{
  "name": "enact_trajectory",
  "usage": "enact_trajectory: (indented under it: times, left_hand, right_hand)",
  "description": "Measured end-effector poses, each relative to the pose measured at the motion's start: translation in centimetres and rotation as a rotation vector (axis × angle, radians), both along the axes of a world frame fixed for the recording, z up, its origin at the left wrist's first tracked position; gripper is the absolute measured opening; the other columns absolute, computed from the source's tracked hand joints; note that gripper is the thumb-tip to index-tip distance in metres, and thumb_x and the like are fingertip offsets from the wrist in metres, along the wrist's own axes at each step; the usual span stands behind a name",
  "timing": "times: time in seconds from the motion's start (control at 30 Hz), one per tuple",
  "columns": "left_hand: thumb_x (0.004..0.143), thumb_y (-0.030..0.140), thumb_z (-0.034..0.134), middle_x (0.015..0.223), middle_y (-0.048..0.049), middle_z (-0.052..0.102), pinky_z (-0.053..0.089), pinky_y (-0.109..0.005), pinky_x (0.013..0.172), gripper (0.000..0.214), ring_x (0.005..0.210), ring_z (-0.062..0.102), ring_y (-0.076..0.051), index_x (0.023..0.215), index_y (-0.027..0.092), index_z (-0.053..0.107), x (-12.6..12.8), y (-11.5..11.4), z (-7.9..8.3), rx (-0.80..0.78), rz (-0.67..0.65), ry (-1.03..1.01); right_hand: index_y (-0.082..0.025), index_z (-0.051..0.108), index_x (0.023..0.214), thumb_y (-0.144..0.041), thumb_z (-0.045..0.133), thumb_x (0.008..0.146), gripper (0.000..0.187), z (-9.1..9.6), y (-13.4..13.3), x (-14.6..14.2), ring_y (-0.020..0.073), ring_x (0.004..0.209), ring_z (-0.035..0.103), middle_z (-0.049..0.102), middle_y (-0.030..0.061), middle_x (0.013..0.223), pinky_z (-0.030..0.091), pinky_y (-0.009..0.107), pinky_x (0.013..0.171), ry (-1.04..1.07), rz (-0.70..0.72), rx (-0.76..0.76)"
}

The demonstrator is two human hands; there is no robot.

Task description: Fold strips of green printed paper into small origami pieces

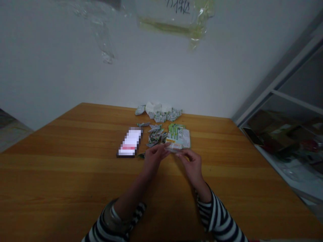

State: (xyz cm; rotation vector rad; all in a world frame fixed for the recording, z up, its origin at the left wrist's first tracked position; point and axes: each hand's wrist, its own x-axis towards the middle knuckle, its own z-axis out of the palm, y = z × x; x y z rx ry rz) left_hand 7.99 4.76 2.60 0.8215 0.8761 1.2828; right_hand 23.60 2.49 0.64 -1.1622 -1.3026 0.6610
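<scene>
Head view: the left hand (155,158) and the right hand (191,165) are close together, with their fingers bent in a narrow pinch. Between them they hold a small shiny paper packet with a yellow strip (174,146), which sits right at the near edge of a flat stack of green and white printed packets (179,137). Just left of that stack is a heap of small folded green and white paper bits (155,136). Past the heap lies a flat black phone with a bright, blurred screen (129,142). Farther back is a pile of crumpled green and white paper with white tissue (158,112). All of this is on a brown wooden table (75,174). Black and white striped sleeves (217,215) cover both arms. A clear plastic bag with dark writing (176,16) shows at the top, in front of a white wall (75,67).
</scene>
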Motion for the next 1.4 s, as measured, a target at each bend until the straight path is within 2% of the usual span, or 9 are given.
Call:
enact_trajectory:
  times: [0.07, 0.13, 0.3, 0.47, 0.6, 0.7, 0.8, 1.23, 1.4]
  left_hand:
    - [0.070, 0.044, 0.076, 0.088, -0.0100, 0.076, 0.057, -0.030, 0.076, 0.039, 0.080, 0.072, -0.020, 0.092, 0.012, 0.073, -0.1, 0.2, 0.0, -0.049, -0.034, -0.085]
    - [0.066, 0.035, 0.081, 0.087, -0.0077, 0.076, 0.057, -0.027, 0.072, 0.038, 0.077, 0.072, -0.018, 0.095, 0.014, 0.070, -0.2, 0.2, 0.2, -0.073, -0.042, -0.115]
    - [0.061, 0.021, 0.082, 0.088, -0.0074, 0.077, 0.057, -0.027, 0.068, 0.058, 0.076, 0.073, -0.020, 0.115, 0.016, 0.059, 0.0, -0.1, 0.3, -0.048, -0.105, -0.115]
    - [0.059, 0.015, 0.082, 0.094, -0.0100, 0.077, 0.056, -0.026, 0.069, 0.067, 0.082, 0.073, -0.022, 0.121, 0.012, 0.059, 0.4, -0.4, 0.1, 0.001, -0.122, -0.099]
    - [0.059, 0.019, 0.083, 0.100, -0.0111, 0.076, 0.056, -0.028, 0.075, 0.060, 0.088, 0.073, -0.024, 0.116, 0.013, 0.064, 0.6, -0.4, -0.1, -0.032, -0.143, -0.119]
    - [0.067, 0.033, 0.080, 0.102, -0.0118, 0.075, 0.056, -0.029, 0.078, 0.045, 0.089, 0.072, -0.023, 0.107, 0.013, 0.070, 0.7, -0.4, -0.2, -0.047, -0.133, -0.125]
    - [0.069, 0.040, 0.078, 0.101, -0.0107, 0.076, 0.056, -0.032, 0.082, 0.045, 0.090, 0.072, -0.023, 0.105, 0.013, 0.072, 0.9, -0.7, -0.1, -0.021, -0.089, -0.052]
    - [0.071, 0.040, 0.077, 0.088, -0.0064, 0.078, 0.059, -0.034, 0.077, 0.038, 0.082, 0.072, -0.023, 0.096, 0.012, 0.076, 1.3, -1.1, -0.3, 0.018, 0.058, 0.111]
    - [0.075, 0.034, 0.074, 0.100, -0.0059, 0.076, 0.055, -0.037, 0.090, 0.035, 0.092, 0.071, -0.024, 0.105, 0.016, 0.074, 1.6, -1.4, -0.1, 0.170, -0.001, 0.163]
  right_hand:
    - [-0.019, 0.072, 0.073, -0.027, 0.072, 0.075, 0.008, 0.3, -0.1, 0.0, 0.0200, 0.073, 0.065, 0.073, 0.0035, 0.076, 0.050, 0.032, 0.074, -0.018, 0.014, 0.006]
    - [-0.019, 0.072, 0.071, -0.026, 0.072, 0.075, 0.008, 0.4, -0.2, 0.0, 0.0197, 0.072, 0.065, 0.072, 0.0033, 0.075, 0.050, 0.032, 0.074, -0.026, 0.005, 0.013]
    - [-0.018, 0.064, 0.065, -0.032, 0.070, 0.077, 0.020, 0.3, -0.2, -0.3, 0.0148, 0.062, 0.056, 0.061, -0.0010, 0.064, 0.045, 0.026, 0.062, 0.063, -0.024, -0.029]
    - [-0.017, 0.057, 0.064, -0.041, 0.065, 0.081, 0.030, 0.3, -0.3, -1.3, 0.0124, 0.058, 0.050, 0.055, -0.0028, 0.060, 0.041, 0.024, 0.058, 0.187, -0.071, -0.058]
    - [-0.018, 0.055, 0.065, -0.044, 0.062, 0.084, 0.033, 0.2, -0.3, -1.5, 0.0130, 0.060, 0.050, 0.056, -0.0022, 0.062, 0.041, 0.024, 0.059, 0.185, -0.085, -0.053]
    - [-0.019, 0.054, 0.064, -0.044, 0.060, 0.085, 0.034, 0.0, -0.2, -1.5, 0.0130, 0.060, 0.050, 0.055, -0.0023, 0.062, 0.042, 0.024, 0.060, 0.200, -0.115, -0.034]
    - [-0.019, 0.052, 0.064, -0.043, 0.060, 0.086, 0.033, -0.2, -0.2, -1.7, 0.0127, 0.060, 0.049, 0.054, -0.0027, 0.062, 0.042, 0.024, 0.060, 0.217, -0.125, -0.031]
    - [-0.020, 0.048, 0.064, -0.044, 0.058, 0.086, 0.034, 0.2, -0.8, -3.3, 0.0125, 0.059, 0.047, 0.049, -0.0036, 0.061, 0.042, 0.024, 0.058, 0.276, -0.204, -0.037]
    - [-0.021, 0.047, 0.063, -0.043, 0.057, 0.087, 0.034, 0.3, -0.8, -3.4, 0.0125, 0.057, 0.047, 0.049, -0.0038, 0.059, 0.042, 0.024, 0.058, 0.277, -0.231, -0.029]
